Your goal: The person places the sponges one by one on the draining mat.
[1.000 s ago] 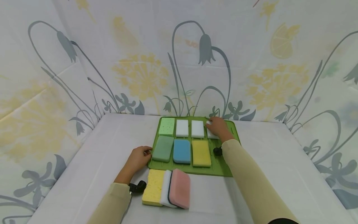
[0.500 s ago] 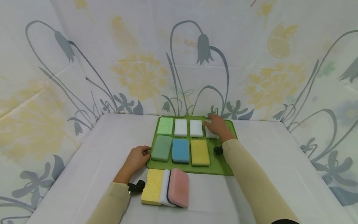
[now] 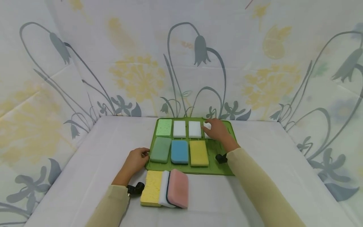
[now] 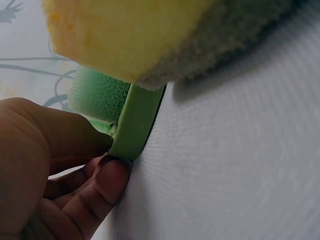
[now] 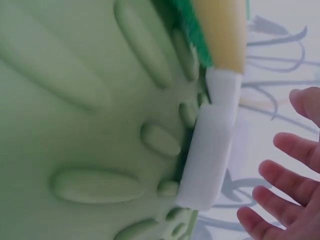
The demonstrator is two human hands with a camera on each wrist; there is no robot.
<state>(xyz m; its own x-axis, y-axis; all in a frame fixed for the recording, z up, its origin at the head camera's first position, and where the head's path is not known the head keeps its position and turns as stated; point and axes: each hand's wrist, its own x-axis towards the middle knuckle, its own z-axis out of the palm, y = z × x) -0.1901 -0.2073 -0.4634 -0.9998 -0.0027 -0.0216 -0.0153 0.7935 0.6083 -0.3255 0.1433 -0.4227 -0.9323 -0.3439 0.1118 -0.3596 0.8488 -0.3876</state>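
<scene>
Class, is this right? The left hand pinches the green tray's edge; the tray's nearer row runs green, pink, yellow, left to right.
Not pink: the head view shows a blue sponge in that row's middle. Otherwise right: the left hand pinches the green tray.

A flat surface [image 3: 113, 135] covered in white cloth carries a green, rectangular mat [image 3: 198, 170] with rounded corners and a raised rim, lying toward the far side. Just in front of its near left part lies a yellow, porous, rectangular sponge [image 3: 151, 189]; beside this, overlapping, sit a white slab-like sponge [image 3: 164, 190] and a pink rectangular sponge [image 3: 178, 189].
</scene>
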